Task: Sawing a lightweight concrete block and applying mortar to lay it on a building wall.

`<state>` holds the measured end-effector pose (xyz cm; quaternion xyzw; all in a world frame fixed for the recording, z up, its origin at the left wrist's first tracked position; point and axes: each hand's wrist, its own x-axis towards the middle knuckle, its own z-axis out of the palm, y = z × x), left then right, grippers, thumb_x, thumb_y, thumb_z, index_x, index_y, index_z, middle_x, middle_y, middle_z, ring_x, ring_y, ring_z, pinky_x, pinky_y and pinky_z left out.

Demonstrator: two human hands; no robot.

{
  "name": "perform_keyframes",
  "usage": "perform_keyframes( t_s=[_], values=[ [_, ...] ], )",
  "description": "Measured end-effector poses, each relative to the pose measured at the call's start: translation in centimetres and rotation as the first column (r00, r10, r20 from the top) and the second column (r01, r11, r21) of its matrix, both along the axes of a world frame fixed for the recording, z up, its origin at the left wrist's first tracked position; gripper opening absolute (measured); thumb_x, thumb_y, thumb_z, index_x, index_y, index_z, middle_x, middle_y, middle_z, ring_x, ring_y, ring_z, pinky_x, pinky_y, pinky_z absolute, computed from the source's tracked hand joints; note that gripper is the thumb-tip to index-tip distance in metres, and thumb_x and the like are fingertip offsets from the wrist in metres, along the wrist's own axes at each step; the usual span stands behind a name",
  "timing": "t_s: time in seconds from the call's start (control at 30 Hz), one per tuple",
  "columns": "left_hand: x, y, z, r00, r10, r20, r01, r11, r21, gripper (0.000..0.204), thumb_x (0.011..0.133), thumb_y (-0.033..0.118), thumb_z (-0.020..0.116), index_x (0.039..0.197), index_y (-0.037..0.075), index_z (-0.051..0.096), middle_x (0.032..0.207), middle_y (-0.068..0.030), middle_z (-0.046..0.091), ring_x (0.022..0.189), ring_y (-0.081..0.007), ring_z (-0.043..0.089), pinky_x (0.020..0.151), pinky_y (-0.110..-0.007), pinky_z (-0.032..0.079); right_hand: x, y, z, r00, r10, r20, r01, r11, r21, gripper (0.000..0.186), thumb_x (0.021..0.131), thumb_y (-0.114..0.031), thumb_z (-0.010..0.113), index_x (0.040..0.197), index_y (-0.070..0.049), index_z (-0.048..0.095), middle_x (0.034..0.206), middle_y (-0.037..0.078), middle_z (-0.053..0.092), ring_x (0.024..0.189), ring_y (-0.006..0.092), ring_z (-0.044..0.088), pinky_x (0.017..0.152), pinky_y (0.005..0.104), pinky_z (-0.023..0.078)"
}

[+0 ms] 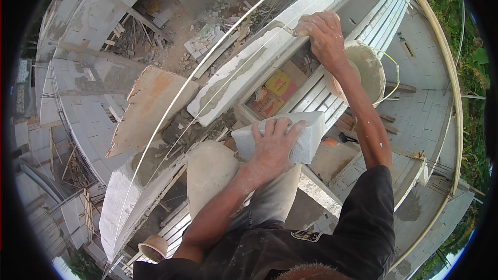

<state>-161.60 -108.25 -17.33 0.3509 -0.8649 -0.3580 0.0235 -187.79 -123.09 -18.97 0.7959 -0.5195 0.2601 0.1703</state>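
Note:
My left hand (272, 148) grips a light grey building block (306, 145), fingers spread over its upper face. The block is tilted and sits just above my knees. My right hand (322, 33) reaches forward to the top of a pale block wall (207, 109), its fingers curled down at the end of a mortar strip (244, 70). What those fingers close on is hidden, though a small greyish bit shows by their tips. A thin string (220, 89) runs along the wall top. Beside my right forearm stands a mortar-smeared bucket (374, 62).
Ribbed metal planks (316, 96) lie between the wall and my right side. A rough board (148, 106) leans at the left. Further along the wall is another block section (122, 197). A small bucket (153, 248) stands lower left. Rubble (210, 39) covers the floor far below.

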Motion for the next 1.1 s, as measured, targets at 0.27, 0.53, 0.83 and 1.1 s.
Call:
perform_keyframes(
  t_s=[0.27, 0.53, 0.83, 1.1],
  values=[
    [0.7, -0.5, -0.1, 1.000, 0.008, -0.020, -0.008, 1.000, 0.008, 0.088, 0.072, 0.042, 0.083, 0.145, 0.021, 0.039, 0.127, -0.0120, 0.044, 0.126, -0.0333, 0.039, 0.106, -0.067, 0.017, -1.6, 0.1, -1.2, 0.995, -0.052, -0.080, 0.057, 0.997, 0.059, 0.043, 0.074, 0.008, 0.062, 0.106, -0.020, 0.065, 0.113, -0.005, 0.064, 0.115, 0.0212, 0.055, 0.113, 0.0484, 0.034],
    [0.5, -0.3, 0.2, 1.000, 0.001, 0.001, -0.001, 1.000, 0.029, 0.088, 0.071, 0.040, 0.084, 0.146, 0.021, 0.040, 0.128, -0.0117, 0.044, 0.126, -0.0336, 0.040, 0.106, -0.066, 0.018, -2.7, 2.0, -1.1, 0.971, -0.216, -0.102, 0.219, 0.976, 0.019, 0.045, 0.074, 0.007, 0.063, 0.111, -0.018, 0.065, 0.116, 0.000, 0.064, 0.116, 0.0243, 0.055, 0.107, 0.0484, 0.037],
    [0.8, -1.6, 0.5, 1.000, -0.026, 0.012, 0.026, 0.998, 0.061, 0.094, 0.067, 0.029, 0.086, 0.147, 0.022, 0.038, 0.131, -0.0107, 0.044, 0.127, -0.0342, 0.040, 0.106, -0.063, 0.023, -8.9, 18.9, 1.7, 0.660, -0.720, 0.216, 0.550, 0.658, 0.514, 0.049, 0.083, -0.003, 0.063, 0.129, -0.014, 0.053, 0.124, 0.014, 0.061, 0.111, 0.0400, 0.060, 0.093, 0.0471, 0.048],
    [-0.4, -2.0, 1.4, 0.995, -0.053, 0.081, 0.049, 0.997, 0.053, 0.094, 0.067, 0.025, 0.084, 0.148, 0.020, 0.037, 0.134, -0.0118, 0.045, 0.128, -0.0357, 0.041, 0.107, -0.059, 0.025, -12.6, 19.6, -5.4, 0.423, -0.741, -0.521, 0.899, 0.271, 0.345, 0.018, 0.082, -0.012, 0.066, 0.100, -0.007, 0.069, 0.097, 0.011, 0.069, 0.095, 0.0289, 0.071, 0.075, 0.0457, 0.056]
  ],
)
